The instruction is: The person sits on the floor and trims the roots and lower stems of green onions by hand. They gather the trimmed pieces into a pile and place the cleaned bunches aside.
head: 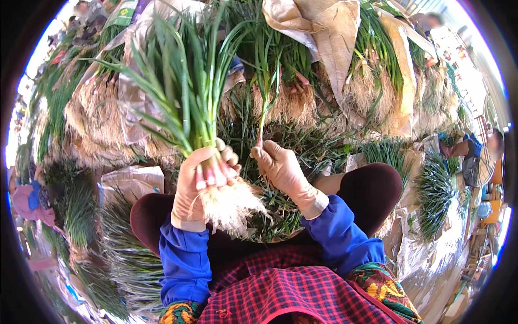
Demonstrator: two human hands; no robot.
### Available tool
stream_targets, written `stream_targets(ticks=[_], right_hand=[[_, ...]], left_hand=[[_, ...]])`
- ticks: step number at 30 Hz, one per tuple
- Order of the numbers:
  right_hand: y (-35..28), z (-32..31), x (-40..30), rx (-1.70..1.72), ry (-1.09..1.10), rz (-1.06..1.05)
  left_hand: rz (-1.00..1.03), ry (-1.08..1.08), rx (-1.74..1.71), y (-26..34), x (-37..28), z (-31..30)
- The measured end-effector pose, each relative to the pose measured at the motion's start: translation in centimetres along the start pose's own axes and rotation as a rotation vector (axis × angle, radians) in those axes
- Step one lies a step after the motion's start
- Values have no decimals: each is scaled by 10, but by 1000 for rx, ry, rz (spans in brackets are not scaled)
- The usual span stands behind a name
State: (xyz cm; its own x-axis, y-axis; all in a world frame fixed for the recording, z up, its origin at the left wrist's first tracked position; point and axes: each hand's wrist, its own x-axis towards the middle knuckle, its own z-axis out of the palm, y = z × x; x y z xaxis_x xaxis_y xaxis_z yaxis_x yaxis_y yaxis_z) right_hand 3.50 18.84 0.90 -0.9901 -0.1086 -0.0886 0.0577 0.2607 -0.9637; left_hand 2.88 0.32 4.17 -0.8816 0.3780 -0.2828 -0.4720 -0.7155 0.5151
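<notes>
My left hand (194, 182), in a pale rubber glove, is closed around a bunch of garlic plants (210, 121) with long green leaves, pinkish-white bulbs and a mat of pale roots hanging below the fist. To its right, my right hand (283, 172), gloved too, pinches a single garlic plant (263, 109) low on its stem, near the pink base. That plant stands upright with its leaves pointing away from me. The two hands are a small gap apart, above loose green leaves (279, 214) lying between my bent knees.
Piles of rooted green plants (287, 101) lie across the far side, partly under woven sacks (332, 32). More leafy bundles lie left (129, 251) and right (435, 194). A folded sack (133, 182) is beside my left knee. At the right edge another person (481, 158) sits.
</notes>
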Motion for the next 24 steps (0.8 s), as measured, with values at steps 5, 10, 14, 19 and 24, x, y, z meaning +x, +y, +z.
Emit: stream_targets(ticks=[5, 10, 14, 19, 24], right_hand=[[-13, 5, -13, -397, -20, -327], [-13, -5, -13, -533, -288, -330], [-18, -24, 13, 110, -6, 102], [-18, -3, 19, 795, -415, 308], [-8, 4, 20, 691, -282, 296]], left_hand=[[-163, 130, 220, -9, -1, -8], [-197, 110, 219, -10, 2, -15], [-203, 88, 177, -10, 3, -9], [-192, 37, 103, -6, 4, -13], [-250, 120, 116, 2, -6, -5]])
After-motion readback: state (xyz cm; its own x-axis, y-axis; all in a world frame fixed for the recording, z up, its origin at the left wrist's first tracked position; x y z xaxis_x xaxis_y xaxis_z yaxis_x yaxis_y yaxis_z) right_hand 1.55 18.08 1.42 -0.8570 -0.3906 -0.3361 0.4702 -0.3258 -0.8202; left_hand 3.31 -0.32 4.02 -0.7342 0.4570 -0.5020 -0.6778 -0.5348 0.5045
